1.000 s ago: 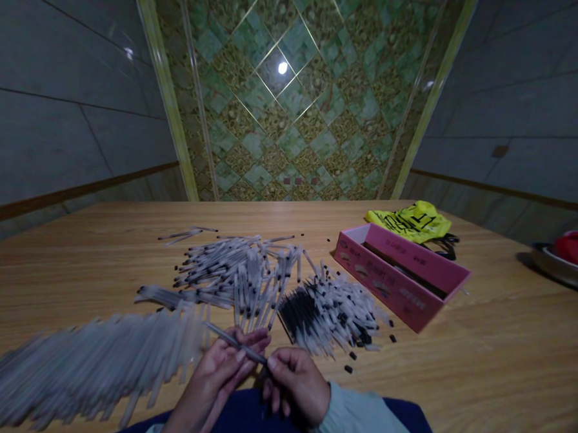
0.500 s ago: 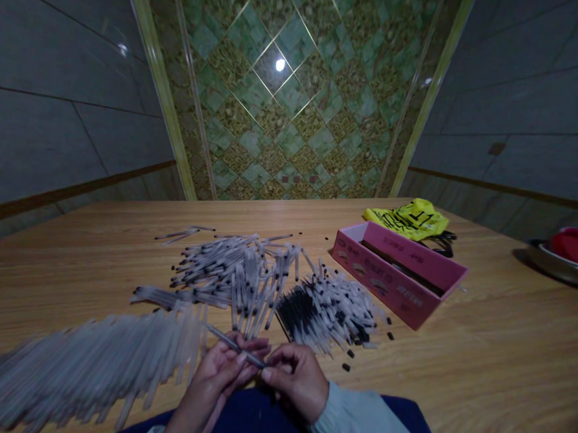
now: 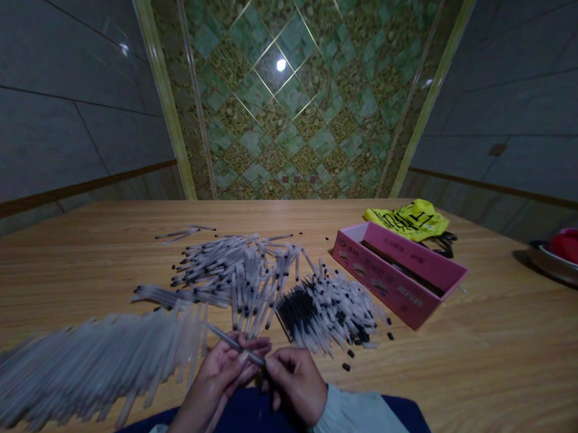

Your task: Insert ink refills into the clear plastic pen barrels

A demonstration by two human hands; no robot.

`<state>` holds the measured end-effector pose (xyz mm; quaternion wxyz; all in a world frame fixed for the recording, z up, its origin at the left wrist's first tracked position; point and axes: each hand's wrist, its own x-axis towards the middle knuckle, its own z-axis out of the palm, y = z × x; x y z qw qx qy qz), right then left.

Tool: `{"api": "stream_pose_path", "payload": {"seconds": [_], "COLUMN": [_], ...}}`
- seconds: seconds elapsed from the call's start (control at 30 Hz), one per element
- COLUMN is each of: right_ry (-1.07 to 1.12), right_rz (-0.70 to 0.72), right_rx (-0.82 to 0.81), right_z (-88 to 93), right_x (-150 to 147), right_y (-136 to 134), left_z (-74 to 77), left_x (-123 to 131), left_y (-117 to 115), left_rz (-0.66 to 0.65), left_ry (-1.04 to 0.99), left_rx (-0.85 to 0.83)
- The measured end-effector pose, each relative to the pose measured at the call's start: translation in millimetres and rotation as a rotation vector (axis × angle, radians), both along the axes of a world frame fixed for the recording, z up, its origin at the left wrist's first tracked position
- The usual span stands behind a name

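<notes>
Evidently for steadiness, the left hand gripped a slim pen along its middle, thumb pressed on top and fingers beneath, which left the far end free and slanting up toward the piles. The right hand was closed at the pen's near end with thumb and forefinger, so the pen was probably braced between two supports; whether a separate small piece sat in that pinch could not be told. The pen hung low over the dark blue cloth at the table's near edge, likely because bent arms found it comfortable to work there. Clear tubes lay roughly side by side on the left, perhaps lined up for easy picking, while dark-tipped pens were heaped just beyond the hands. To the right, a pile of short pale pieces lay beside slender black rods, seemingly sorted by kind and near enough to reach. The open pink box stood behind that pile, apart from the hands, perhaps to keep the wooden table in front of the person usable
</notes>
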<state>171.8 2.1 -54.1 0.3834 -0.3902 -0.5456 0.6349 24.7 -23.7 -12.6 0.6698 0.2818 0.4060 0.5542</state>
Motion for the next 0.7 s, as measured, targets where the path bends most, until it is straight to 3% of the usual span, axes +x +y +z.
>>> {"api": "stream_pose_path", "payload": {"seconds": [0.2,0.37,0.57,0.7], "right_ry": [-0.072,-0.091,-0.109,-0.126], "right_rz": [-0.159,-0.051,-0.16,-0.046], "right_rx": [0.076,0.035,0.151,0.118], "right_z": [0.3,-1.2,-2.0,0.9], "right_x": [0.6,0.6,2.0,2.4], "right_y": [-0.7,-0.2,-1.8,-1.3], "left_z": [1.0,1.3,1.2,0.9], "left_x": [0.9,0.7,0.5,0.1], "left_y": [-0.3,-0.3,-0.4,0.0], "left_rz": [0.009,0.03,0.039,0.038], "left_ry": [0.018,0.017,0.024,0.015], "left_rx": [0.002,0.005,-0.006,-0.008]}}
